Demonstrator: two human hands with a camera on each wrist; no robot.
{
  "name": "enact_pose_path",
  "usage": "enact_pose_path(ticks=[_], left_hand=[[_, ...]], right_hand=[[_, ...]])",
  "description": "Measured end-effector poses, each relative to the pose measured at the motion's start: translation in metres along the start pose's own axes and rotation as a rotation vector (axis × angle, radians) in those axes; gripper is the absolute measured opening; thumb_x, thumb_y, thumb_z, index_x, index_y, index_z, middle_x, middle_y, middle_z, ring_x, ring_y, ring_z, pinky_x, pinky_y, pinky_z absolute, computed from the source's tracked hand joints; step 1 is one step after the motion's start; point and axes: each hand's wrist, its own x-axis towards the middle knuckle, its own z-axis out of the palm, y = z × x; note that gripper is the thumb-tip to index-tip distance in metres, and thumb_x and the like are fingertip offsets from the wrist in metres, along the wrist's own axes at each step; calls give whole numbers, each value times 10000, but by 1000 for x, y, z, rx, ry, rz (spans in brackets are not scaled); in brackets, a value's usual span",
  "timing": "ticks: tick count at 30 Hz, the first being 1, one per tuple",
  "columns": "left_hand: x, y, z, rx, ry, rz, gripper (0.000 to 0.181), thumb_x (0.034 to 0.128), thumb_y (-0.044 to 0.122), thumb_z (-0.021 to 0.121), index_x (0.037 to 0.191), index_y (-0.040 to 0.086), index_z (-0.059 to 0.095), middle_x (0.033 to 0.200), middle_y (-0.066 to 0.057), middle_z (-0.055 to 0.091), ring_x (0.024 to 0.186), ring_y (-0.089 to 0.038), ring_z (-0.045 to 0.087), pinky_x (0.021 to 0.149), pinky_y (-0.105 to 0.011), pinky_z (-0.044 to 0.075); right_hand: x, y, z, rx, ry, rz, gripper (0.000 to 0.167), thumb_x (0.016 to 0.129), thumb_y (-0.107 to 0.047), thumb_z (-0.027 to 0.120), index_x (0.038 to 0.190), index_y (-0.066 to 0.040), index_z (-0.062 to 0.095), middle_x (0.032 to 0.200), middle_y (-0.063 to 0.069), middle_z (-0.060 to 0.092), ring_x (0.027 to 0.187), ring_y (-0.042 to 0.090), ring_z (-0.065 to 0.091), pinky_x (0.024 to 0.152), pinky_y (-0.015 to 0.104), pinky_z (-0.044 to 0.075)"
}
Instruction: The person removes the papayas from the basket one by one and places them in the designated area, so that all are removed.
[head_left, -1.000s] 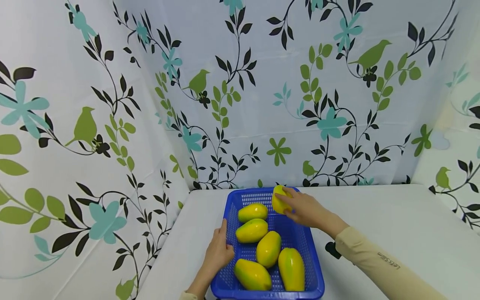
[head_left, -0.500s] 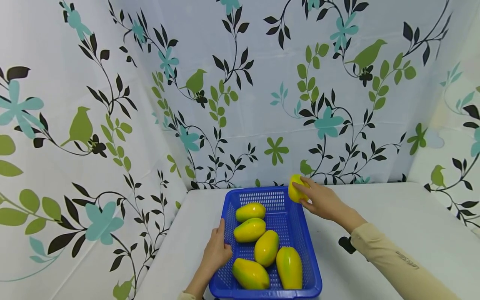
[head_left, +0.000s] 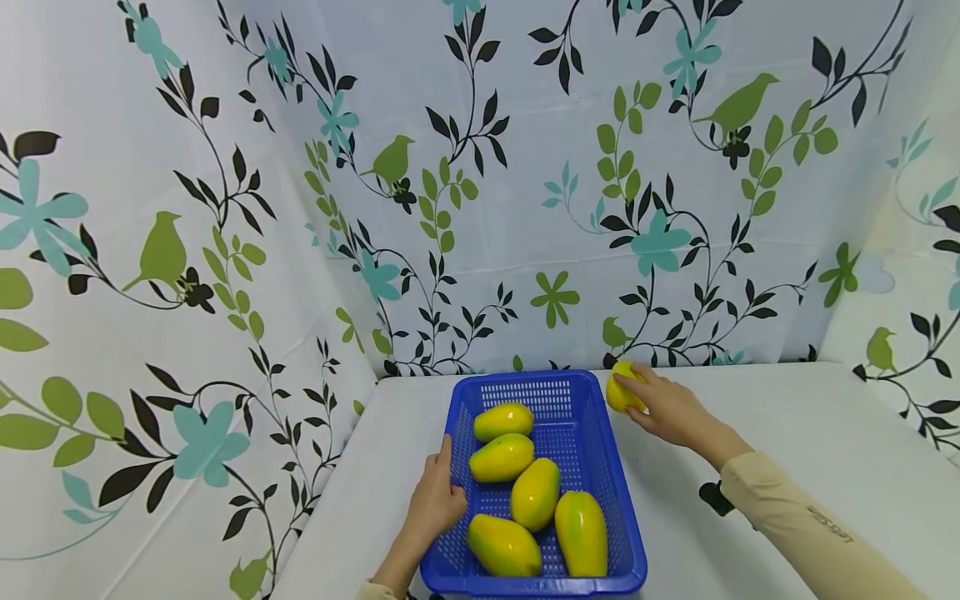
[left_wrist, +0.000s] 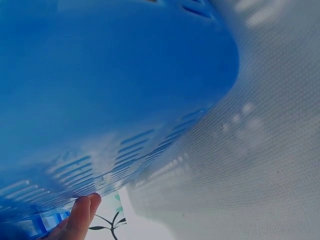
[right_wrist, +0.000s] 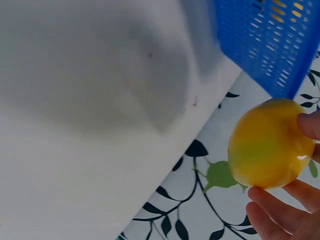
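Note:
My right hand (head_left: pixel 667 406) holds a yellow papaya (head_left: pixel 622 388) in the air, just outside the back right corner of the blue plastic basket (head_left: pixel 628 500). In the right wrist view, the thumb and fingers pinch this papaya (right_wrist: pixel 267 145), which has a faint green patch. My left hand (head_left: pixel 435 500) grips the basket's left rim, with the index finger stretched along it and the thumb on the inner side. The left wrist view has fingertips (left_wrist: pixel 82 215) against the basket's outer wall (left_wrist: pixel 110 90). Several yellow-green papayas (head_left: pixel 536 495) lie in the basket.
The basket stands on a white table (head_left: pixel 750 467) toward its left side. Behind and beside the table hangs a white curtain (head_left: pixel 480 208) printed with leaves, birds and flowers. A small black mark (head_left: pixel 716 498) shows beside the right forearm.
My right hand has carried the papaya up from inside the basket, over its right rim, and to the right and slightly down outside it. The left hand has stayed on the rim.

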Motion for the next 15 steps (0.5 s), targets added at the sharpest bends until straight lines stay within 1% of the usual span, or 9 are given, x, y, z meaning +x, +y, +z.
enact_pose_path(ticks=[3, 8, 15], left_hand=[[0, 0, 0, 4, 3, 4, 769, 779, -84, 566, 1490, -113, 273, 1264, -349, 480, 848, -293, 562, 713, -458, 512], [0, 0, 1, 14, 2, -4, 772, 784, -67, 566, 1496, -106, 271, 1271, -342, 480, 842, -285, 555, 709, -442, 508], [1, -2, 1, 8, -3, -12, 778, 782, -61, 563, 1500, -102, 264, 1258, -331, 482, 822, -270, 539, 697, -429, 505]], right_hand=[[-7, 6, 7, 9, -26, 20, 508, 879, -170, 719, 1346, -29, 577, 1299, 301, 515, 925, 421, 634, 769, 558, 525], [-18, 13, 20, 31, -78, 60, 500, 883, -175, 713, 1343, -33, 578, 1301, 308, 513, 965, 436, 624, 768, 556, 528], [-30, 18, 37, 60, -122, 84, 495, 878, -176, 712, 1337, -40, 585, 1308, 313, 512, 976, 446, 623, 760, 554, 532]])
